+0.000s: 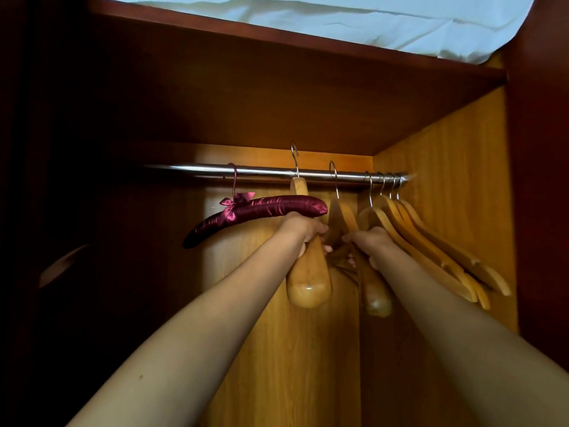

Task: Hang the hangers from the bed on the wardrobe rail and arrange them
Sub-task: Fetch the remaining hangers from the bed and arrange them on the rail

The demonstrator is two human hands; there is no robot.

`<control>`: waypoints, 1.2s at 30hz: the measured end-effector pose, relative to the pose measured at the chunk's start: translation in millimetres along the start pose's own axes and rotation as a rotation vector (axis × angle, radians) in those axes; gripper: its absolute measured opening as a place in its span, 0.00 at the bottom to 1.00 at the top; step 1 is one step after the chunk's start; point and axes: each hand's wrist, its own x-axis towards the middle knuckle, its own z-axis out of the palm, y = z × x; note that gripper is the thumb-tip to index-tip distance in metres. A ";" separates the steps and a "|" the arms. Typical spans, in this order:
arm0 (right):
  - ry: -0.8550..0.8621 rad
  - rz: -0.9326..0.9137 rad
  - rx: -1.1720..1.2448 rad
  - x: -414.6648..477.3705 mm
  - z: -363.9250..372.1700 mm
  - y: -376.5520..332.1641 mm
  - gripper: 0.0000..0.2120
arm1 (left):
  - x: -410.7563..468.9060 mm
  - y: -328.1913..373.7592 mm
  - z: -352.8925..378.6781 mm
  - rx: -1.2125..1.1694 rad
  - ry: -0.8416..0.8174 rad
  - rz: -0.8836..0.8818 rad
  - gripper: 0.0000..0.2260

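Gripping a wooden hanger (pixel 309 282) in the left hand (pixel 308 234) with its hook raised just above the rail (pixel 184 168), while the right hand (pixel 374 241) clasps a second hanger (pixel 377 298) hooked on it, the person is mid-hanging; the raised hook likely needs lowering onto the rail.

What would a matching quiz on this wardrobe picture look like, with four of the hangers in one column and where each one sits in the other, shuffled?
Column one
1. burgundy padded hanger
2. left-held hanger, gripped by the left hand
3. right-held hanger, gripped by the right hand
4. slim wooden hangers

Column two
A. bunched at the right end of the rail
B. hook raised above the rail
C. hangs alone, farthest left
D. hook over the rail, between the raised hook and the bunch

Pairs: 1-C, 2-B, 3-D, 4-A
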 end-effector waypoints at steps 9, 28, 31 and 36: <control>-0.133 -0.012 -0.130 -3.1 4.7 -2.1 0.14 | 0.6 -5.2 1.5 0.002 -0.019 -0.012 0.15; -0.282 -0.188 -0.331 -51.1 18.1 -21.8 0.18 | 14.9 -27.1 13.7 -0.040 0.179 0.014 0.07; -0.400 -0.124 -0.270 -59.3 14.3 -20.0 0.20 | 15.3 -24.5 12.8 -0.007 0.155 -0.004 0.12; -0.418 -0.129 -0.258 -61.2 13.9 -17.3 0.19 | 11.1 -23.1 15.8 0.032 0.138 -0.019 0.13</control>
